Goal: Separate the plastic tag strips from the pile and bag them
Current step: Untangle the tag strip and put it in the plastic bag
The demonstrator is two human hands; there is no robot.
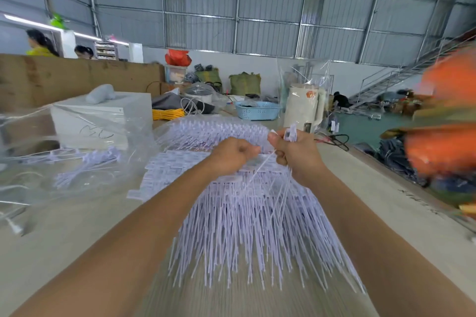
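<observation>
You are mid-separation: right hand (296, 152) pinches a few strips (268, 162) above the pile (239, 213) on the table (64, 252); left hand (231, 154) curls on them. Next, pull free toward the bag (64, 162).

**Free room and obstacles around the pile of tag strips**

The pile of tag strips (239, 203) covers the middle of the worktop (64, 252). Bare worktop lies open left of the pile, toward the viewer, and in a strip along the pile's right side up to the worktop edge. Left of the pile and farther back, a clear plastic bag (64, 162) spreads over the surface, with a white box (103, 121) behind it. Beyond the pile stand a blue basket (257, 110) and a wrapped white kettle (305, 108). Both forearms cross above the pile.
</observation>
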